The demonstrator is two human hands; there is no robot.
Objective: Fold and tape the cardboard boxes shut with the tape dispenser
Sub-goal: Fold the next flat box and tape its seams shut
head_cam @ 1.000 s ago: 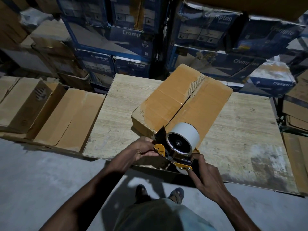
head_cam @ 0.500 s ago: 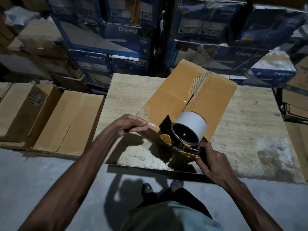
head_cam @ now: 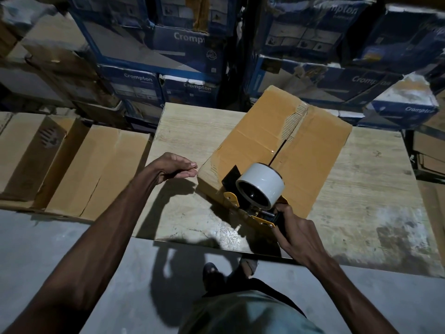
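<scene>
A brown cardboard box (head_cam: 277, 138) lies on the low wooden table (head_cam: 190, 131), its two top flaps folded down with a dark seam between them. The yellow tape dispenser (head_cam: 255, 189) with a white tape roll sits at the near end of that seam. My right hand (head_cam: 292, 227) grips the dispenser's handle from below. My left hand (head_cam: 174, 167) hovers just left of the box's near corner, fingers loosely extended and holding nothing; whether it touches the box is unclear.
Flattened cardboard boxes (head_cam: 69, 162) lie on the floor left of the table. Stacked blue Crompton cartons (head_cam: 168, 63) form a wall behind it. More cardboard stands at the right edge (head_cam: 428, 150). Grey concrete floor (head_cam: 120, 273) and my feet are below.
My left hand left the dispenser's front and moved left, beside the box's near corner. The dispenser, held by my right hand, came up from the box's near end onto its top.
</scene>
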